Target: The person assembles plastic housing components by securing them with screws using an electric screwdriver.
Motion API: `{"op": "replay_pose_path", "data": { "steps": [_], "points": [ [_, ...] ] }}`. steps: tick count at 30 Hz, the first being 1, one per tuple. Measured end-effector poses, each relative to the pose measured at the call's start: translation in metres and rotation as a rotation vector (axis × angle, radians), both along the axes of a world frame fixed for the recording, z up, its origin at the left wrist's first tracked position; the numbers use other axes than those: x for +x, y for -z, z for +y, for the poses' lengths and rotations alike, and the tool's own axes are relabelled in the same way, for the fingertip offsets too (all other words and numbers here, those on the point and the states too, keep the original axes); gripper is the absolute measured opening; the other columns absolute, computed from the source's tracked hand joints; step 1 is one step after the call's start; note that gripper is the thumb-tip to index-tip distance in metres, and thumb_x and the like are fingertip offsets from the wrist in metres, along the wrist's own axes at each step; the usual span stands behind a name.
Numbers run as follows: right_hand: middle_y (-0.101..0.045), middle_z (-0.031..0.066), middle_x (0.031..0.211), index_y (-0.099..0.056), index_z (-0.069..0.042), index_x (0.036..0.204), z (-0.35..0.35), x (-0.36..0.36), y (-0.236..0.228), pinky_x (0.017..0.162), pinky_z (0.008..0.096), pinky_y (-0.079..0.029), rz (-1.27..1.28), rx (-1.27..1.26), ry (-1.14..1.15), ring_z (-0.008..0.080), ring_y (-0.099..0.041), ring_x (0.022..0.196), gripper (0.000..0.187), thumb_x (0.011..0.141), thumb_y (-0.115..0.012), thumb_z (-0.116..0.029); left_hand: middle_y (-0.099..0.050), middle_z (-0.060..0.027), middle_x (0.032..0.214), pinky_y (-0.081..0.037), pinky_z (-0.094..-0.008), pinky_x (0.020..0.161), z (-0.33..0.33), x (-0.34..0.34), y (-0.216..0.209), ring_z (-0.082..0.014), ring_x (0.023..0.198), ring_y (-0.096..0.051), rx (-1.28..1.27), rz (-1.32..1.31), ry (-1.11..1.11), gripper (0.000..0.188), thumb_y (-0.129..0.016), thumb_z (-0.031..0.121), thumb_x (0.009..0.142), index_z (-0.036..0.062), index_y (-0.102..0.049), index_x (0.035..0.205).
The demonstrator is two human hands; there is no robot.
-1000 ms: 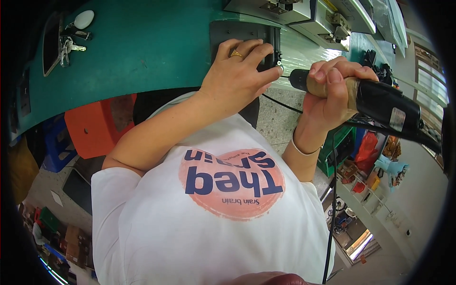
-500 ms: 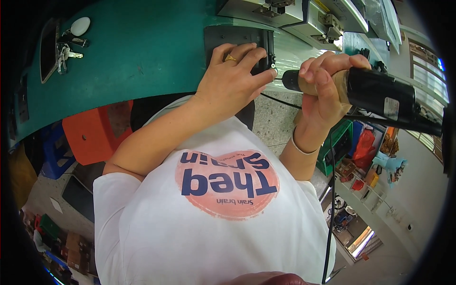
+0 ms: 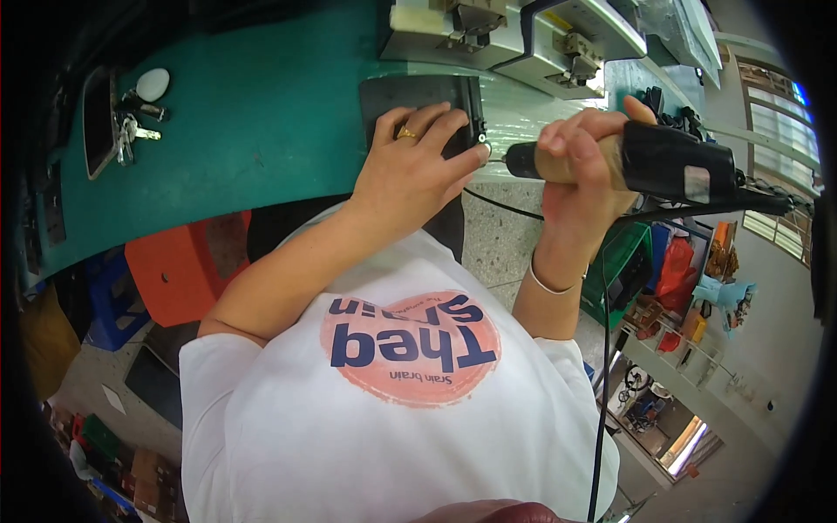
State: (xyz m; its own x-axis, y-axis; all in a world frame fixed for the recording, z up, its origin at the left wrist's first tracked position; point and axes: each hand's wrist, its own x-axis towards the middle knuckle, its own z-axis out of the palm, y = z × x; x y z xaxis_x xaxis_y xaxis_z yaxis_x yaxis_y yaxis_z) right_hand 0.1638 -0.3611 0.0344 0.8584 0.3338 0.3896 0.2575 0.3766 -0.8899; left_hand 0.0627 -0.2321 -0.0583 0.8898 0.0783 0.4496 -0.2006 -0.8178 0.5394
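Observation:
On the green tabletop lies a flat black panel-like part (image 3: pixel 377 94); my left hand (image 3: pixel 410 157) holds it from above, fingers bent over it. A ring is on one finger, and the thumb reaches a small round fitting at the part's right edge. My right hand (image 3: pixel 584 161) is wrapped round a black electric screwdriver (image 3: pixel 676 161) with a tan wrapped grip. Held nearly level, the screwdriver points left, its thin bit close beside my left thumb. Whether the bit touches the part is too small to tell. My left palm hides the part's near side.
Metal fixtures with clamps (image 3: pixel 475 30) stand behind the part. A phone (image 3: pixel 100 122), keys (image 3: pixel 131 139) and a white oval object (image 3: pixel 153 84) lie at the far left. A black cable (image 3: pixel 603 392) hangs by my right arm. An orange stool (image 3: pixel 179 270) stands below the table.
The whole view has shifted a little, so the table and part appear slightly lower and left. The screwdriver is still pointed at the part's right edge; both hands keep their hold.

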Motion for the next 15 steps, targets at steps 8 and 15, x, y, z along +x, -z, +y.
{"op": "replay_pose_path", "data": {
  "steps": [8,15],
  "points": [
    [-0.059,0.0089,0.078,-0.045,-0.004,0.133,-0.016,0.071,-0.047,0.063,0.0348,-0.056,-0.235,0.277,0.226,0.0164,-0.06,0.063,0.058,0.079,-0.064,0.006,-0.056,-0.0041,0.128,-0.033,-0.0455,0.103,0.0,-0.001,-0.005,-0.0257,0.128,-0.05,0.035,0.013,0.023,0.039,-0.079,0.022,0.079,0.0258,-0.068,0.116],
    [-0.064,0.0141,0.077,-0.049,0.001,0.126,-0.003,0.104,-0.033,0.059,0.0341,-0.058,-0.325,0.312,0.192,0.0178,-0.062,0.056,0.049,0.08,-0.065,0.007,-0.056,-0.0044,0.128,-0.034,-0.0454,0.103,0.001,0.0,-0.008,-0.0256,0.128,-0.05,0.074,0.06,0.015,0.038,-0.078,0.023,0.08,0.0245,-0.069,0.116]
  ]
}}
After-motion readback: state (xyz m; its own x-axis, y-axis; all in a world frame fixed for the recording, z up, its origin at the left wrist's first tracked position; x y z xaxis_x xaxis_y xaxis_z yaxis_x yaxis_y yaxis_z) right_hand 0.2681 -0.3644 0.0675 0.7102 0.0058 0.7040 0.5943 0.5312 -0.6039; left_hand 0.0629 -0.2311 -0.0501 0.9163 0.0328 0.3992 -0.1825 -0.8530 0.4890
